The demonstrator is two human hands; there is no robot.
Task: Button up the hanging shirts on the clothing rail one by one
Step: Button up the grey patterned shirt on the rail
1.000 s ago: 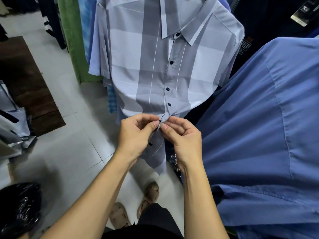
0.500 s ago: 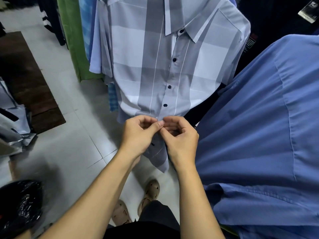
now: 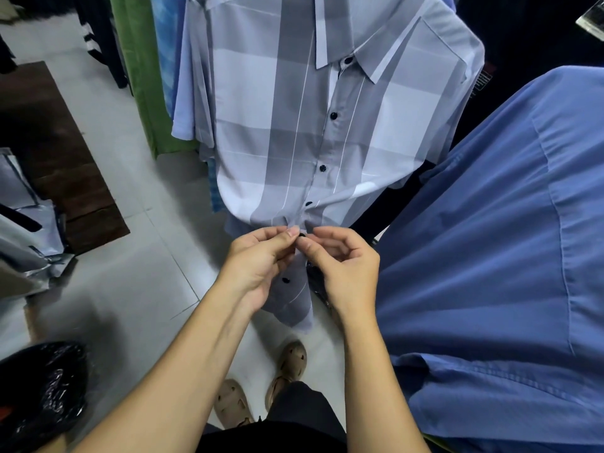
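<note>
Left hand [image 3: 258, 259] and right hand [image 3: 343, 266] met at the front opening of the grey checked shirt [image 3: 287, 132], each with thumb and forefinger curled, pinching the fabric edges on either side of a dark button [image 3: 302, 236] that sat between the fingertips. The button row ran top to bottom; the four above looked fastened, and the last loose button [image 3: 286, 280] lay just below the left hand, the nearer one. A black bag [image 3: 42, 387] sat on the floor [image 3: 130, 289], its contents hidden.
</note>
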